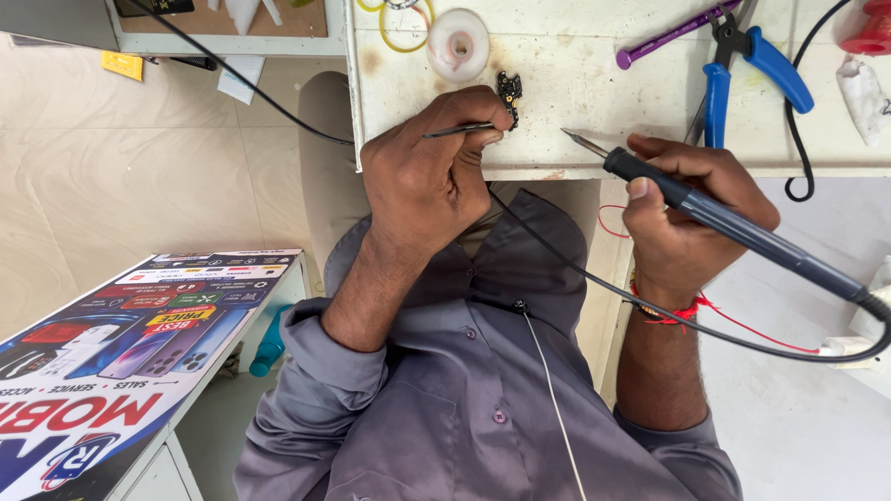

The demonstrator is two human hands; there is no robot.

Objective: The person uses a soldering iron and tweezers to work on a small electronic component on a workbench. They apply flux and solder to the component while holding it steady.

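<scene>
The left hand (427, 176) has its grip clamped on thin metal tweezers (459, 130), whose tips pin a small black circuit part (509, 93) near the desk's (575, 83) front edge. The right hand (682, 218) has its grip closed round a blue-handled soldering iron (733, 227), the tip hanging just beside the part, not touching. To do this well, the tweezers should hold the part flat and steady, and the iron should touch only the joint, briefly. Blue-handled pliers (742, 74) lie toward the far right edge, and a solder-wick reel (458, 42) sits near the far left corner.
</scene>
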